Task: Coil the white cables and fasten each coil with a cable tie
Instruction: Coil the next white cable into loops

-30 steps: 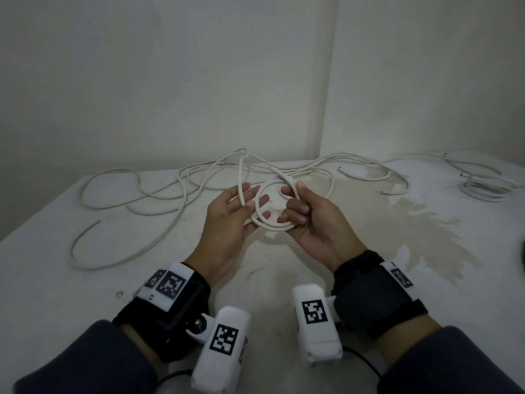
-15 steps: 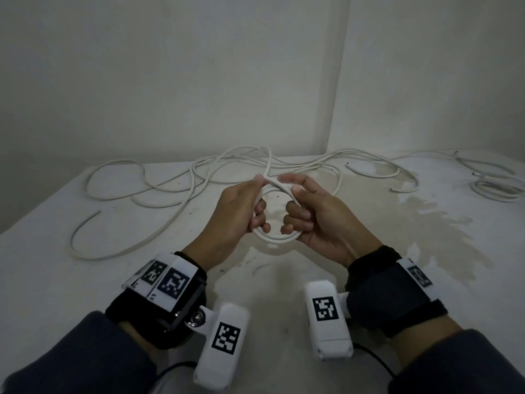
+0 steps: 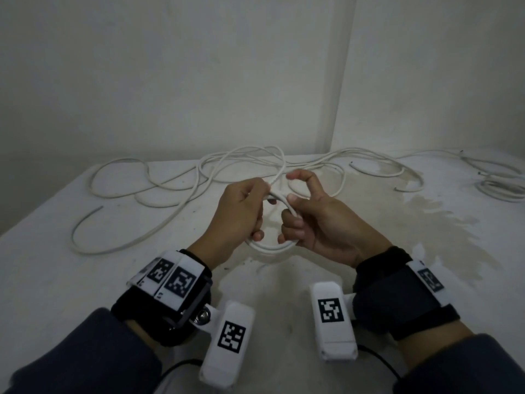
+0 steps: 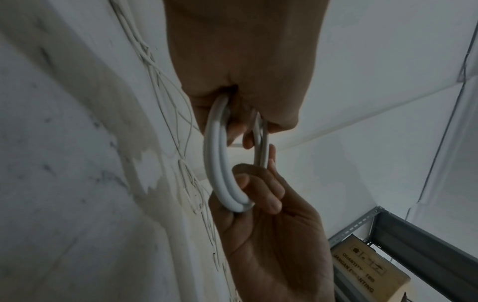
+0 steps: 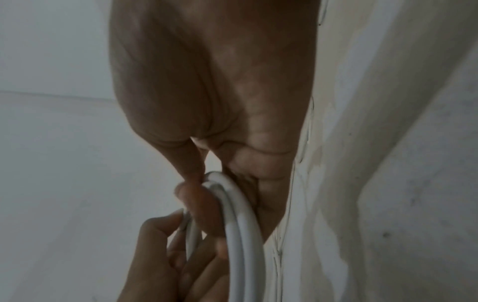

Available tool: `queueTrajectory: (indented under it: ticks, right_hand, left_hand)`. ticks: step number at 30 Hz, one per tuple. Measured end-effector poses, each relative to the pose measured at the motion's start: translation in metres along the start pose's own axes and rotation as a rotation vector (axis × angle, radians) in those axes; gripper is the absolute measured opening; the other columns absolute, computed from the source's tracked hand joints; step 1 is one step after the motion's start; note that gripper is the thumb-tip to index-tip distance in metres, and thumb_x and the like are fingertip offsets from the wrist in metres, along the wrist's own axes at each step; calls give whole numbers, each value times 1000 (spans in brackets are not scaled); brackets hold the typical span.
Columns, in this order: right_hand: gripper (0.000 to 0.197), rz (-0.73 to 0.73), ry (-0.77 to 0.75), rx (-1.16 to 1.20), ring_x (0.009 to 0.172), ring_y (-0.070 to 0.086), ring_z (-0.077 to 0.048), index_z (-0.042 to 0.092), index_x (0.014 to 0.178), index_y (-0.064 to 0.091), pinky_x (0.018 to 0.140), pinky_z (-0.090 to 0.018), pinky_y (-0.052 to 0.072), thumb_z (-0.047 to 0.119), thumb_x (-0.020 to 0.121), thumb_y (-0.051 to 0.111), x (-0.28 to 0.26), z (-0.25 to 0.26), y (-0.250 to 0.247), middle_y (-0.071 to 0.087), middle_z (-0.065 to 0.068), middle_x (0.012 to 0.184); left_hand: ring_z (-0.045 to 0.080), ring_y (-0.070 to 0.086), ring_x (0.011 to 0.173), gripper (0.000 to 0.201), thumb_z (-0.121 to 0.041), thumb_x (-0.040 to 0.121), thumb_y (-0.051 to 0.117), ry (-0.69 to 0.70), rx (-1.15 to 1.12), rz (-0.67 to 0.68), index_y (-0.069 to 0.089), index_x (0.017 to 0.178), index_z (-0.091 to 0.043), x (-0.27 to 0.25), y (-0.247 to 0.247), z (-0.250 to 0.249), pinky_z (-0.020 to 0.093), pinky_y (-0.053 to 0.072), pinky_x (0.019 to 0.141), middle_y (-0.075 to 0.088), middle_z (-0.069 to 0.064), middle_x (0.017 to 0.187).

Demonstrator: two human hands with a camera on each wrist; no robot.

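Observation:
A small coil of white cable (image 3: pixel 270 247) hangs between both hands above the table (image 3: pixel 85 280). My left hand (image 3: pixel 247 206) grips its left side with curled fingers; my right hand (image 3: pixel 301 214) grips its right side, index finger raised. The free run of the cable (image 3: pixel 279 166) leads from the hands to the loose loops at the back. In the left wrist view the coil (image 4: pixel 220 173) shows two or three turns, held by the left hand (image 4: pixel 240 81) above and the right hand (image 4: pixel 261 204) below. In the right wrist view the coil (image 5: pixel 244 224) passes under the right hand (image 5: pixel 207 102). No cable tie is visible.
Loose white cable (image 3: pixel 136 194) sprawls over the back and left of the table. Another small cable bundle (image 3: pixel 500 189) lies at the far right edge. A stain (image 3: pixel 426 223) marks the right side. Walls meet in a corner behind. A metal shelf with a cardboard box (image 4: pixel 369 271) stands nearby.
My left hand went from flat fingers under the coil to curled round it. Both hands drew closer on the coil, and the right index finger lifted off.

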State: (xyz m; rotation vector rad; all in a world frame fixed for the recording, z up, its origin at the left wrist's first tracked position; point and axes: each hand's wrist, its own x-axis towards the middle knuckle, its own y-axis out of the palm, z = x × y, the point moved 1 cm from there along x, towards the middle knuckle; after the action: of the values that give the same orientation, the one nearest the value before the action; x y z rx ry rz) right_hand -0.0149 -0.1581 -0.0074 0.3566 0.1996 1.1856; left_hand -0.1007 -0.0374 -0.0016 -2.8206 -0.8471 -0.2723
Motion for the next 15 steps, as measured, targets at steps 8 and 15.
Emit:
queueTrajectory:
  ticks: [8, 15]
  right_hand:
    - [20, -380, -247, -834, 92, 57, -14, 36, 106, 65, 90, -30, 45, 25, 99, 50, -1, 6, -15, 67, 7, 90]
    - [13, -453, -475, -932, 82, 67, -8, 22, 75, 67, 81, -29, 49, 25, 88, 68, -5, 12, -16, 72, 6, 80]
  left_hand:
    - [0, 39, 34, 28, -15, 93, 53, 273, 379, 54, 65, 70, -7, -2, -1, -4, 17, 30, 41, 43, -13, 38]
    - [3, 33, 42, 34, -23, 92, 54, 379, 342, -64, 61, 73, 5, 1, -3, -1, 20, 28, 45, 38, -11, 44]
